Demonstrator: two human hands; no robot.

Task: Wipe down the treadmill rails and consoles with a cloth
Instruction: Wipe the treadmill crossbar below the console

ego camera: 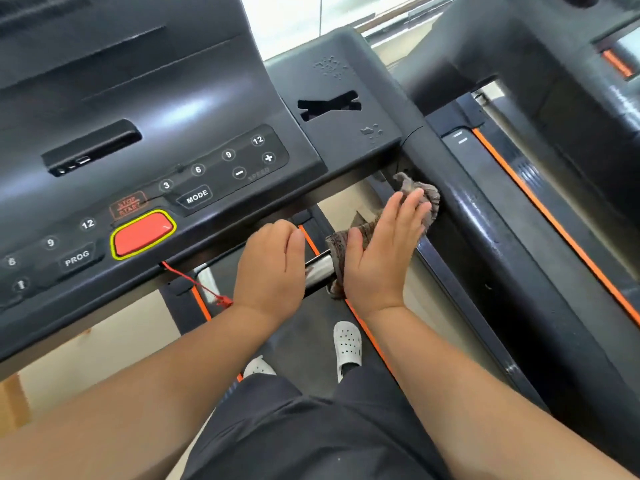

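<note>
left grip (pixel 270 265) curled round one chrome bar (pixel 319 271); right grip (pixel 384 251), held flat, pressed one cloth (pixel 428 201) at its two o'clock.

1. The left hand (pixel 272 261) curls over the chrome handlebar (pixel 318 271) just under the console (pixel 145 109).
2. The right hand (pixel 384 244), fingers (pixel 410 209) straight, presses a grey-brown cloth (pixel 433 202) against the bar's end beside the black side rail (pixel 485 237).
3. The console carries a red stop button (pixel 142 233) and MODE, PROG and numbered keys.
4. A red safety cord (pixel 194 282) hangs below the console.
5. White perforated clogs (pixel 347 344) stand on the belt (pixel 304 327).
6. A second treadmill (pixel 554 81) stands to the right.
</note>
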